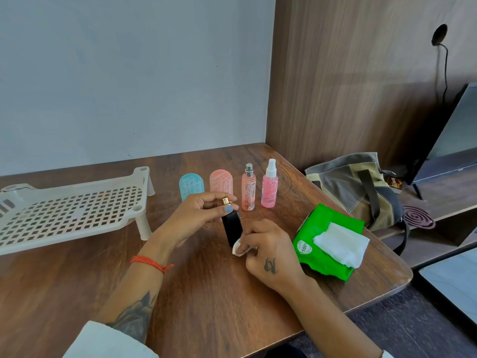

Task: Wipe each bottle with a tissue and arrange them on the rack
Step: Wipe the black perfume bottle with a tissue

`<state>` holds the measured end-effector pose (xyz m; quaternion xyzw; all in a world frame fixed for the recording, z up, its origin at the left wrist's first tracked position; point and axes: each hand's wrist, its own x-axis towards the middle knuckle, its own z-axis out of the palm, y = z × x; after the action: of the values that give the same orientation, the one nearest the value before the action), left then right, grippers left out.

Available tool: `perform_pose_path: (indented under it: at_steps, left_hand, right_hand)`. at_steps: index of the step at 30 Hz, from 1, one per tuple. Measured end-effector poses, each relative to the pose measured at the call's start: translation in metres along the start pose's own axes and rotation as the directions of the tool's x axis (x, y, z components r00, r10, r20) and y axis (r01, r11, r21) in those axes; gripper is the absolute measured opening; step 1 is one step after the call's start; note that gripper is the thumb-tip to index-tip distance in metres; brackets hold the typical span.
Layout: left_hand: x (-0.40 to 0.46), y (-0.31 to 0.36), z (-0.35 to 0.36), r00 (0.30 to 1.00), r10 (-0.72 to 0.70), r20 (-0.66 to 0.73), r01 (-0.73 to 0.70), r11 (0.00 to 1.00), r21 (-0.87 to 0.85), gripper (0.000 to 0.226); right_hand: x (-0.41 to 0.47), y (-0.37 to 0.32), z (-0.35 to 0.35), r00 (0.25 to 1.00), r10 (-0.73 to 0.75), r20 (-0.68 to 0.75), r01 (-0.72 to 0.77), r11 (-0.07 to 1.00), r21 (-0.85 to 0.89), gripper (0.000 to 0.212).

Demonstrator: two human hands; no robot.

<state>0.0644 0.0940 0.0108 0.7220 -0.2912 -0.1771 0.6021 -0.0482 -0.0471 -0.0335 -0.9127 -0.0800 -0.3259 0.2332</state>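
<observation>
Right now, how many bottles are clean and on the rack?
None yet: the rack holds no bottles. The left hand holds the black bottle while the right hand rubs it with a tissue. Four more bottles wait in a row behind.

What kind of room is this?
Probably a room at home, maybe a bedroom: a wooden table in a corner, a cloth bag beside it, and a flat screen leaning against the wood-panelled wall.

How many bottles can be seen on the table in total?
5. Blue bottle, peach bottle, slim pink spray bottle and pink spray bottle stand in a row behind the hands; left hand holds the black bottle. None on the rack.
</observation>
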Motion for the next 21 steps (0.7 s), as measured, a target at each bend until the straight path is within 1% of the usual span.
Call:
perform_pose_path:
  at_steps: [2,3,6,8,11,13,17,21]
  left_hand:
    - [-0.0005,0.0009,0.0005,1.000,0.001,-0.007,-0.001,1.000,-0.003,0.021]
    - [-0.0008,0.0014,0.0006,1.000,0.001,-0.013,-0.001,1.000,-0.004,0.021]
    - [-0.0010,0.0021,0.0011,1.000,0.005,-0.022,-0.005,1.000,-0.006,0.020]
    - [-0.0013,0.0026,0.0024,0.999,0.013,-0.030,-0.013,1.000,-0.010,0.020]
    - [-0.0019,0.0030,0.0039,0.999,0.014,-0.029,-0.015,1.000,-0.004,0.021]
    - [-0.0023,0.0035,0.0037,1.000,0.009,-0.019,-0.009,1.000,-0.001,0.020]
    - [-0.0026,0.0043,0.0034,1.000,0.012,0.000,-0.012,1.000,-0.023,0.018]
    - [-0.0026,0.0040,0.0031,1.000,0.017,0.007,-0.017,0.999,-0.030,0.019]
  right_hand:
    - [0.0007,0.0007,0.0007,0.999,0.038,-0.017,-0.039,0.998,-0.052,0.016]
    - [0.0011,0.0011,0.0003,0.998,0.050,-0.049,-0.054,0.996,-0.067,0.016]
    - [0.0028,0.0007,-0.0022,0.973,0.075,-0.219,-0.081,0.997,-0.019,0.020]
    - [0.0054,-0.0021,-0.0019,0.960,0.057,-0.273,-0.054,0.998,0.019,0.026]
    - [0.0084,-0.0049,0.0024,0.975,-0.032,-0.220,0.039,0.999,0.027,0.037]
    - [0.0084,-0.0035,0.0028,0.981,-0.062,-0.181,0.065,0.998,0.010,0.040]
    - [0.0045,-0.0014,-0.0009,0.984,-0.057,-0.169,0.062,0.998,0.024,0.035]
    - [0.0021,-0.0019,-0.0035,0.997,-0.038,-0.061,0.039,0.999,0.009,0.028]
